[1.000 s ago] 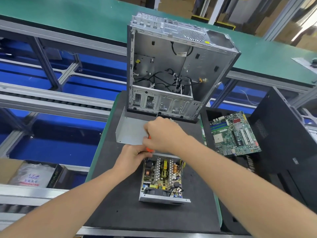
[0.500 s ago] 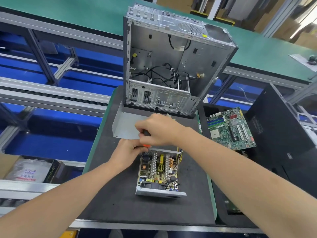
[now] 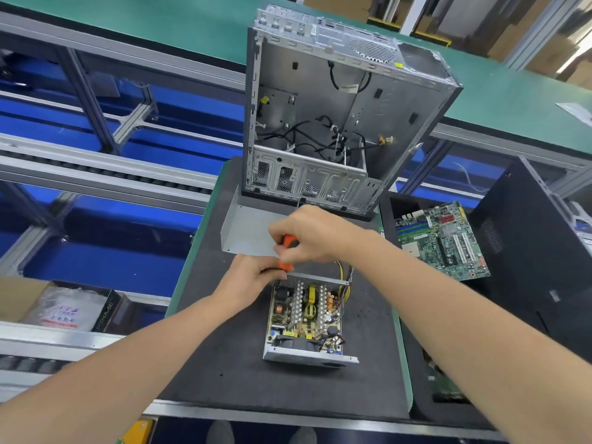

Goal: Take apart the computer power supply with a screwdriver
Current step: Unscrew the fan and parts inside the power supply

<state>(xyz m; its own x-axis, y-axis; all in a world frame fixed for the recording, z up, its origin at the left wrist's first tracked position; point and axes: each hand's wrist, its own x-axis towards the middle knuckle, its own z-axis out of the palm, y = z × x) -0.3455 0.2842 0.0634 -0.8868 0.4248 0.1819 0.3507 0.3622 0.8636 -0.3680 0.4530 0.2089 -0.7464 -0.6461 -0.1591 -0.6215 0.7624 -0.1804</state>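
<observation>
Right hand [image 3: 315, 233] grips screwdriver [image 3: 289, 243], near upright, handle up; left hand [image 3: 253, 277] holds power supply [image 3: 304, 315] far-left corner.

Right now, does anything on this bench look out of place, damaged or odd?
Nothing alarming. The power supply lies open on the mat, its cover set behind it. The computer case stands upright with loose cables hanging inside, and the motherboard lies askew to the right. Normal for a teardown.
</observation>
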